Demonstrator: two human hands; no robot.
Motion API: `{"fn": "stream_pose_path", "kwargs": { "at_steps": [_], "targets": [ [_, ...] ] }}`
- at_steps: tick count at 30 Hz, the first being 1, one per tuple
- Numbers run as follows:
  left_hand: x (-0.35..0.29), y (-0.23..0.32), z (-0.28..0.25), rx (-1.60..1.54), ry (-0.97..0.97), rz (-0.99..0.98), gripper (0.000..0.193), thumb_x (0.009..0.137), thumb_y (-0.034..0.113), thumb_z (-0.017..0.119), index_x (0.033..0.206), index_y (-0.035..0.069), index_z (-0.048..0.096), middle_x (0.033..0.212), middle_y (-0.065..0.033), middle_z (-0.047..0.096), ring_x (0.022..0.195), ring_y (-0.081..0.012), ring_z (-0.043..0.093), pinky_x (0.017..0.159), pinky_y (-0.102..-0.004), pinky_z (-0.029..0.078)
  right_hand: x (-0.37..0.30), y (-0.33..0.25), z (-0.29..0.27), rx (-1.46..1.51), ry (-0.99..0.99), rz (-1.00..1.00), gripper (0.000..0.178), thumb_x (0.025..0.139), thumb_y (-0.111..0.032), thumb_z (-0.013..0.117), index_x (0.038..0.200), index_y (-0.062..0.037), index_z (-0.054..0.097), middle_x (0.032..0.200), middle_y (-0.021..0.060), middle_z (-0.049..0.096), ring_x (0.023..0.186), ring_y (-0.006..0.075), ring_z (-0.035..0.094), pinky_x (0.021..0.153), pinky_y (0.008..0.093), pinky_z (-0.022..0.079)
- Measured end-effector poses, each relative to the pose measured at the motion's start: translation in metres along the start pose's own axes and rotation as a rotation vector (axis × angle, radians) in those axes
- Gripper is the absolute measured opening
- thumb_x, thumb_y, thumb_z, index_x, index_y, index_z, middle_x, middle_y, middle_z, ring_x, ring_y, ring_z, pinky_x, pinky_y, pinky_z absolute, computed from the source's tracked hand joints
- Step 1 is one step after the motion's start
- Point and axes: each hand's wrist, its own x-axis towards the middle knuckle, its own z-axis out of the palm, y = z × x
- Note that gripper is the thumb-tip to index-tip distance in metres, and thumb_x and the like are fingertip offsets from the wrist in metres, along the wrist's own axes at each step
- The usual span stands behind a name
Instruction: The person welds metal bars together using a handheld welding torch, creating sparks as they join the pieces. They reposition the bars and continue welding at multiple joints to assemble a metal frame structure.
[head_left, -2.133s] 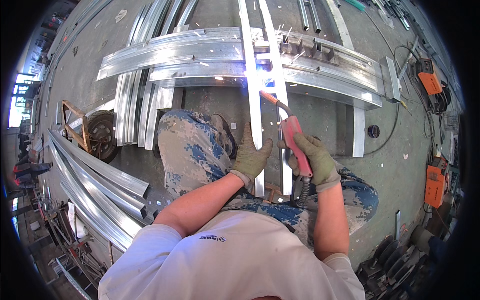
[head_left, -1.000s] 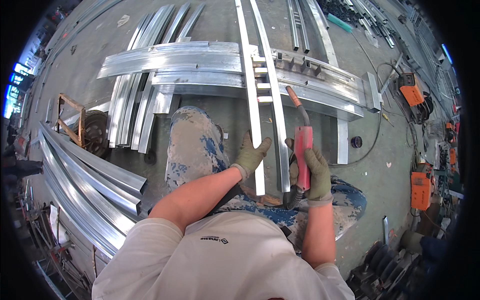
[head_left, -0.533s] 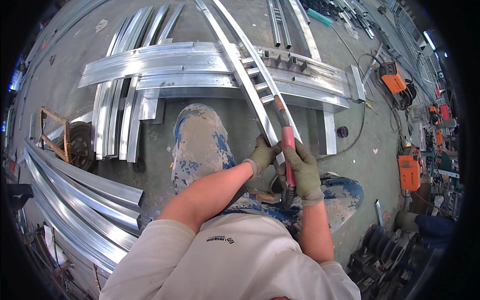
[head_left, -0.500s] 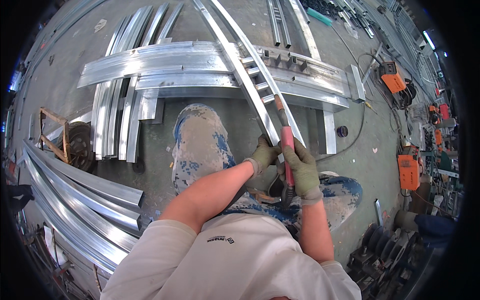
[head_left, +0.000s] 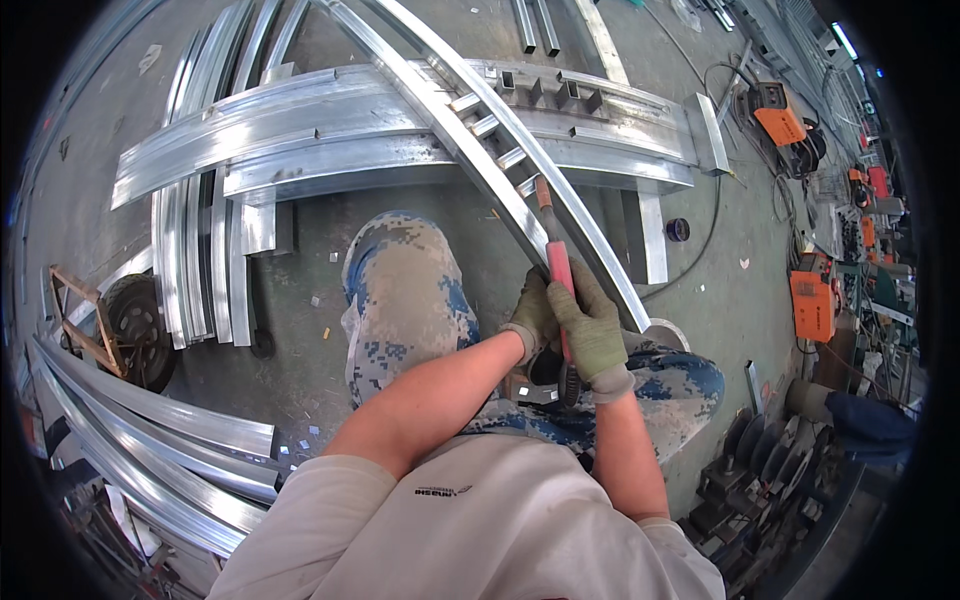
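A ladder-like metal frame [head_left: 452,130] of two long shiny rails with short rungs between them slants toward me. My right hand [head_left: 594,335], in a green work glove, is closed around the red handle of a welding torch [head_left: 560,268]. Its copper-coloured nozzle points away from me, close to the nearest visible rung [head_left: 527,187]. My left hand [head_left: 534,308], gloved too, is closed at the near end of the frame's left rail, right beside the torch. The torch and my right hand partly hide its fingers and that rail end.
Wide metal channels [head_left: 340,165] lie crosswise beneath the frame, with short tube pieces [head_left: 568,93] on top. More profiles [head_left: 200,430] are at left, near a wheel [head_left: 142,330]. Orange machines [head_left: 813,305] stand at right, and a cable [head_left: 708,250] crosses the floor.
The view has shifted, and the frame slants more to the left across it. The torch nozzle stays near the nearest rung; my left hand sits closer to the torch and right hand.
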Motion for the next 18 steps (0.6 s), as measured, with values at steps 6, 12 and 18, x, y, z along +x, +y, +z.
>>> {"fn": "stream_pose_path", "kwargs": {
  "at_steps": [6,12,18],
  "targets": [
    [-0.016,0.015,0.023,0.143,0.079,0.030,0.053,0.103,0.015,0.066,0.143,0.006,0.033,0.137,-0.0127,0.055,0.122,-0.0220,0.061,0.096,-0.0381,0.058,0.005,0.007,-0.004,-0.027,0.041,-0.026,0.058,0.103,-0.027,0.070,0.152,-0.0005,0.054,0.146,0.0173,0.062,0.132,0.0237,0.060,0.112,0.0355,0.046],
    [-0.005,0.000,0.005,-0.353,0.010,-0.075,0.050,0.103,0.016,0.067,0.143,0.014,0.036,0.126,-0.0095,0.059,0.106,-0.0204,0.067,0.079,-0.0360,0.060,0.009,0.014,-0.007,-0.010,0.042,-0.053,0.056,0.103,-0.027,0.071,0.149,0.0013,0.057,0.141,0.0160,0.065,0.124,0.0220,0.063,0.107,0.0343,0.049],
    [-0.026,0.034,0.034,-0.275,0.127,-0.235,0.033,0.110,0.029,0.052,0.141,0.030,0.041,0.105,-0.0038,0.063,0.064,-0.0145,0.064,0.043,-0.0319,0.050,0.010,0.010,-0.013,0.051,-0.009,0.053,0.054,0.104,-0.031,0.070,0.150,-0.0065,0.059,0.091,0.0002,0.068,0.064,0.0084,0.061,0.051,0.0242,0.047]
  ]
}}
